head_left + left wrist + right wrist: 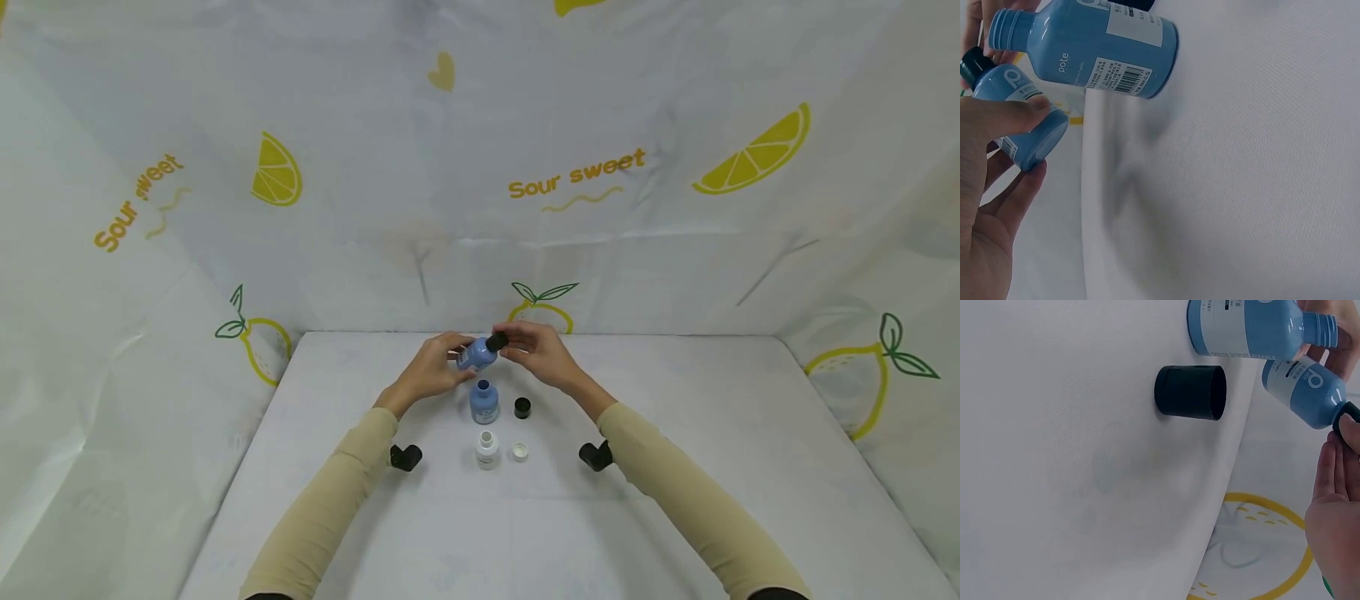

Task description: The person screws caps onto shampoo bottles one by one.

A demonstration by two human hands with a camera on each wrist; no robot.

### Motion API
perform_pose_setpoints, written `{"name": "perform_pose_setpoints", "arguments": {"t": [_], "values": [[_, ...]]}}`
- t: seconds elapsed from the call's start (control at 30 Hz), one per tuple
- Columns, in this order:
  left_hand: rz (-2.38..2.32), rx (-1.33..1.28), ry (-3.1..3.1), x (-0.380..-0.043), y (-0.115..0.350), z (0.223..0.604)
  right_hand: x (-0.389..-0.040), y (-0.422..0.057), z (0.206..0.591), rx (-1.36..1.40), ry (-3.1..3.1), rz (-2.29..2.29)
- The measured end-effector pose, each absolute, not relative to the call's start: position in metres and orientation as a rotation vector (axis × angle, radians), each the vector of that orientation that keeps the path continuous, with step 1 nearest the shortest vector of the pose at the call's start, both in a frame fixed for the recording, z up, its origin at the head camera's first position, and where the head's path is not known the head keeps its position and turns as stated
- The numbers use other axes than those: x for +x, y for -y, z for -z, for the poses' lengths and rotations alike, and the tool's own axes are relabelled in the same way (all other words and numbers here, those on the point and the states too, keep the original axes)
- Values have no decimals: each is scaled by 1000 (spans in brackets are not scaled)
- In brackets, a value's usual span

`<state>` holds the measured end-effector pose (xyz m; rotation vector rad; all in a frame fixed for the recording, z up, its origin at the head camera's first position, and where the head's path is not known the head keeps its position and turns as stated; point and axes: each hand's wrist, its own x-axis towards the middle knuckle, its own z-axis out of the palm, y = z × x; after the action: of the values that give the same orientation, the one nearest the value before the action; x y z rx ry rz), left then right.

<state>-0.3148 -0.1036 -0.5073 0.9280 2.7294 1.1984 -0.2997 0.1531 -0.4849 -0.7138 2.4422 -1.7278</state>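
My left hand (pixel 431 367) grips the body of a small blue bottle (pixel 474 357), held tilted above the table. Its black cap (pixel 497 341) sits at the bottle's neck, pinched by the thumb and fingers of my right hand (pixel 542 354). A second blue bottle (pixel 484 405) stands uncapped just nearer to me, its threaded neck bare in the left wrist view. To its right a loose black cap (pixel 1188 392) rests on the table. Closer still stands an uncapped white bottle (pixel 487 452), with a white cap (pixel 520 452) lying beside it.
The white table (pixel 480 533) ends at the back against a white curtain (pixel 360 275) printed with lemons and "Sour sweet". Black angled pieces (pixel 406 457) show by each wrist, and both forearms in beige sleeves (pixel 330 492) reach in from the front.
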Motion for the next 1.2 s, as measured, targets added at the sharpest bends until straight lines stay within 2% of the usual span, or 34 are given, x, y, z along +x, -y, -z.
{"name": "perform_pose_setpoints", "arguments": {"t": [0.87,1.2], "values": [[-1167,918,-2737,-313,103,508,-294,-138,489,-369,-2696,1677],[-1179,928,-2720,-315,104,510,-292,-137,491,-339,-2711,1663]]}}
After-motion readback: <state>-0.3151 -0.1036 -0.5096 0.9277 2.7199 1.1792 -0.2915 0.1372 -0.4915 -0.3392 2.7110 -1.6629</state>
